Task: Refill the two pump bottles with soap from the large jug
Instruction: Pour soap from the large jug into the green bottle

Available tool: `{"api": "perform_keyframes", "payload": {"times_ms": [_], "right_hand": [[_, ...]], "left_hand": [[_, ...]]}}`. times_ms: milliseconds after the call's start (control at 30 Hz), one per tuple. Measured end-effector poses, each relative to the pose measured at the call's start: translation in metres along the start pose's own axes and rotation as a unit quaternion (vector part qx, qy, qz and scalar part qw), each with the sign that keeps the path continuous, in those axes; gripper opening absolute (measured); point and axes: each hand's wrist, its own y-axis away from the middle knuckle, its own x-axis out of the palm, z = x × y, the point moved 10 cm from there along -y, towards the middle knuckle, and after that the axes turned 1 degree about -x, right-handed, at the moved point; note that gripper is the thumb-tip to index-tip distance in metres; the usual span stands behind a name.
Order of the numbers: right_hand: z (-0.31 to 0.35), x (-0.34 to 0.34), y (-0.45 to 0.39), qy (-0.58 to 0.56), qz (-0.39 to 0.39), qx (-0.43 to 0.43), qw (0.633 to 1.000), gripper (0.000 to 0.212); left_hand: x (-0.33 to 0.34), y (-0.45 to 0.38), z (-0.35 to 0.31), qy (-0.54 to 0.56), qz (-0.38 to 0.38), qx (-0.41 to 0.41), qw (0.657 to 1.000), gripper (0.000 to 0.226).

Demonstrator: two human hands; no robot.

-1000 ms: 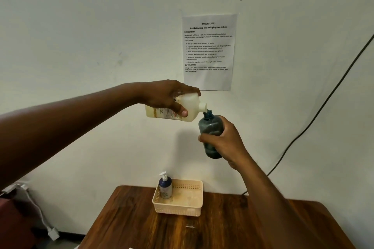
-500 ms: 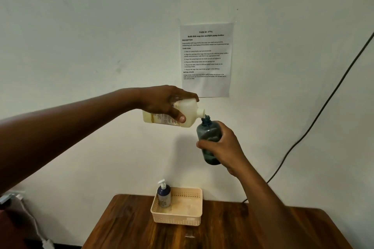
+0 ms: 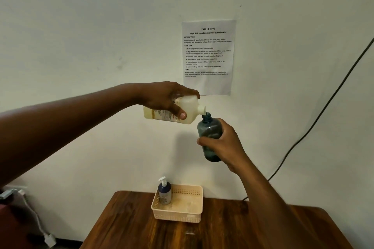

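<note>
Soap jug point(image 3: 172, 113), held almost horizontal above the desk, its white spout point(image 3: 201, 109) meeting the open neck of the blue-grey pump bottle point(image 3: 209, 137). The left hand point(image 3: 166, 98) wraps the jug's body, thumb underneath; the right hand point(image 3: 222, 143) closes its grip round the middle of the bottle, which stands near upright with its pump head off. Whether soap is flowing cannot be told, and the fill level inside the tinted bottle is not readable. Below, a second pump bottle point(image 3: 164, 191) with its white pump fitted stands in the left end of a cream perforated basket point(image 3: 190, 217) on the wooden desk point(image 3: 131, 228); it appears finished. Judged progress: roughly halfway, with this pour, the refitting of the pump and the return of the jug remaining. An instruction sheet point(image 3: 208, 56) is on the wall behind.
</note>
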Motion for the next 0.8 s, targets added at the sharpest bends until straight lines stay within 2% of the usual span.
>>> {"api": "perform_keyframes", "payload": {"times_ms": [800], "right_hand": [[0.0017, 0.0002, 0.0007, 0.0, -0.001, 0.01, 1.0, 0.058]], "left_hand": [[-0.0021, -0.0003, -0.0039, -0.01, 0.006, 0.007, 1.0, 0.075]]}}
